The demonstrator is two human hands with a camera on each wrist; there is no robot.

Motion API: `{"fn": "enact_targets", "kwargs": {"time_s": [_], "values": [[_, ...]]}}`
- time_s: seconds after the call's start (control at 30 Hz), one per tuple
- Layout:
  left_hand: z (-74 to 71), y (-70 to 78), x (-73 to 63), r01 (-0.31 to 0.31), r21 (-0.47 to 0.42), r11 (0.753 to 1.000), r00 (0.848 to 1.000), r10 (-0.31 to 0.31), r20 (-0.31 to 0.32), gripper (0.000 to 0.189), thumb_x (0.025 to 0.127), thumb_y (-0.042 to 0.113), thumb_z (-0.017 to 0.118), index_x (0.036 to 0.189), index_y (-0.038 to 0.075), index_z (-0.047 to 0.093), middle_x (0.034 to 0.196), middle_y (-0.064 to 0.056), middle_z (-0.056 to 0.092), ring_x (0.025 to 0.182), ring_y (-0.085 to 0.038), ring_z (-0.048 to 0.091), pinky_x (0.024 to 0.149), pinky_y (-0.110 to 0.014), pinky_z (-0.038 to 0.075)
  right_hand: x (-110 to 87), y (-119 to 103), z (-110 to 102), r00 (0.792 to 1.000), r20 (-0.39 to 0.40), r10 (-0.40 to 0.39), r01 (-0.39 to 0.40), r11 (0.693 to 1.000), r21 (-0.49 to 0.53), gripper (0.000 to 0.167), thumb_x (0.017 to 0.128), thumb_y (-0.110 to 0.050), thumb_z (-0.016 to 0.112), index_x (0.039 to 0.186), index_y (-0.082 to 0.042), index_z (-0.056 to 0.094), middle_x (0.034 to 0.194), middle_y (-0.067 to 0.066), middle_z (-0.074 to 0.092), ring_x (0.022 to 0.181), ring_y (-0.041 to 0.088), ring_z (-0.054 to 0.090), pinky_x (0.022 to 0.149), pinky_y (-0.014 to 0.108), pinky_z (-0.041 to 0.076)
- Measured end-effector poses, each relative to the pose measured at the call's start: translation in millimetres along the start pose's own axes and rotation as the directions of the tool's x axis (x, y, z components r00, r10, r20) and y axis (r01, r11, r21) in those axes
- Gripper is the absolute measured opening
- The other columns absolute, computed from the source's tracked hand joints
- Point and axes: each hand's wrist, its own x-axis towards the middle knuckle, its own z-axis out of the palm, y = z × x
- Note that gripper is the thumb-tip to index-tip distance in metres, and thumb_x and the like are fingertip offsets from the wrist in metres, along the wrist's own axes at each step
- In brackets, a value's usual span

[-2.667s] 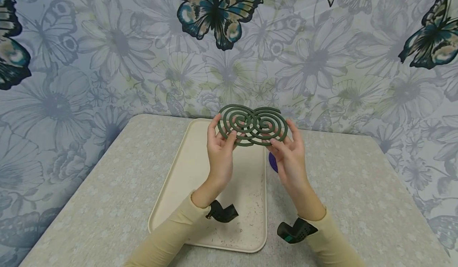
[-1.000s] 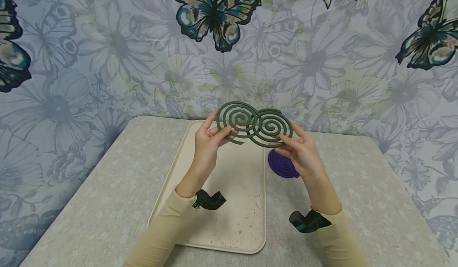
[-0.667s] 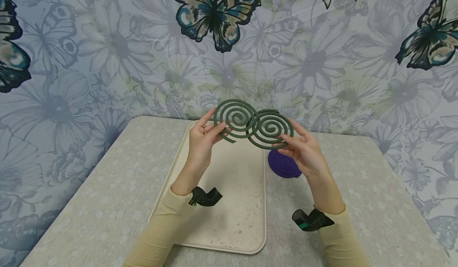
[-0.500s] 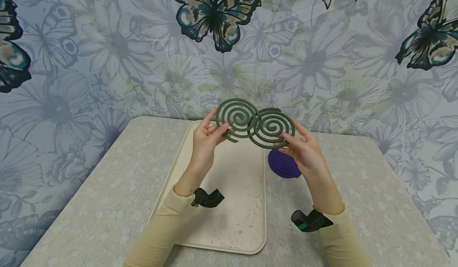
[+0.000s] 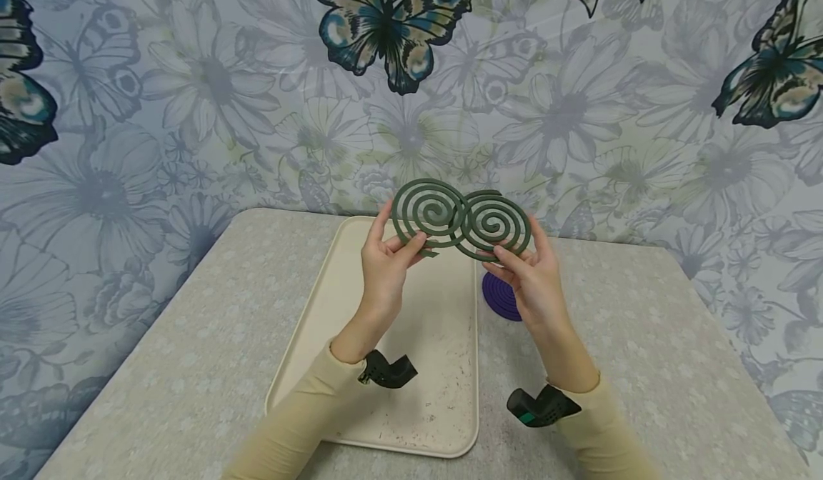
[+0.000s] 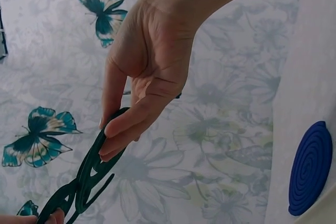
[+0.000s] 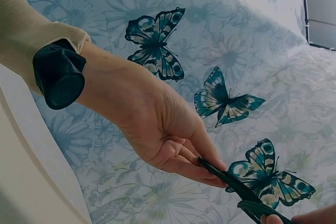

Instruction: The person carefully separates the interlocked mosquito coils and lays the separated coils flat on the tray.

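Two green mosquito coils, a left coil [image 5: 439,214] and a right coil [image 5: 493,226], are held up over the far end of the tray, their inner edges overlapping. My left hand [image 5: 384,274] pinches the left coil at its outer lower edge, thumb in front and fingers behind. On the other side my right hand [image 5: 540,287] grips the right coil between thumb and fingers. The left wrist view shows the coils nearly edge-on, crossing each other below the left hand [image 6: 152,61]. Lying flat on the table is a purple coil [image 5: 499,300], partly hidden by the right hand.
A cream tray [image 5: 444,366] with dark crumbs near its front right lies under the forearms. It rests on a pale patterned table [image 5: 630,337]. Behind stands a wall with a butterfly and flower print [image 5: 392,30]. Black cameras sit on both wrists.
Over 2.7 seconds the two coils have slid apart sideways and overlap less. In the last half second both hands come slightly closer together, and the right hand covers more of the purple coil.
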Motion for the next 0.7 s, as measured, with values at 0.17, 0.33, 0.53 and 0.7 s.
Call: {"fn": "enact_targets", "kwargs": {"time_s": [0.17,0.33,0.53,0.7], "values": [[-2.6,1.7,1.9,-0.003,0.024,1.0,1.0,0.003,0.001,0.067,0.087,0.0,0.065,0.145,0.022,0.038,0.081,0.007,0.073,0.071,-0.006,0.07,0.073,-0.023,0.059,1.2,-1.6,-2.9,1.0,0.016,0.006,-0.006,1.0,0.009,0.079,0.091,0.012,0.049,0.154,-0.014,0.009,0.094,-0.001,0.071,0.075,0.014,0.073,0.069,0.022,0.059],[-6.9,4.8,6.5,-0.018,0.014,1.0,1.0,0.018,-0.012,0.063,0.088,-0.001,0.064,0.143,0.018,0.041,0.078,0.008,0.073,0.068,-0.005,0.069,0.073,-0.022,0.058,3.9,-5.8,-8.9,0.998,0.054,-0.011,0.008,0.999,0.048,0.074,0.091,0.015,0.047,0.152,-0.009,0.014,0.09,0.001,0.072,0.072,0.017,0.073,0.067,0.024,0.059],[-12.1,7.9,12.3,-0.026,-0.013,1.0,0.999,0.025,-0.027,0.062,0.088,-0.002,0.063,0.143,0.014,0.042,0.078,0.008,0.073,0.066,-0.005,0.068,0.072,-0.02,0.058,6.4,-9.7,-13.3,0.997,0.072,-0.014,0.008,0.996,0.085,0.076,0.089,0.018,0.047,0.152,-0.007,0.014,0.087,0.003,0.072,0.072,0.017,0.073,0.067,0.026,0.059],[-19.0,12.5,17.3,-0.034,-0.038,0.999,0.998,0.032,-0.052,0.063,0.088,-0.002,0.063,0.145,0.011,0.038,0.079,0.008,0.073,0.066,-0.005,0.068,0.072,-0.02,0.058,8.1,-11.7,-15.9,0.998,0.059,-0.029,0.023,0.993,0.112,0.076,0.089,0.02,0.045,0.152,-0.008,0.014,0.087,0.004,0.072,0.073,0.017,0.073,0.067,0.027,0.059]]}}
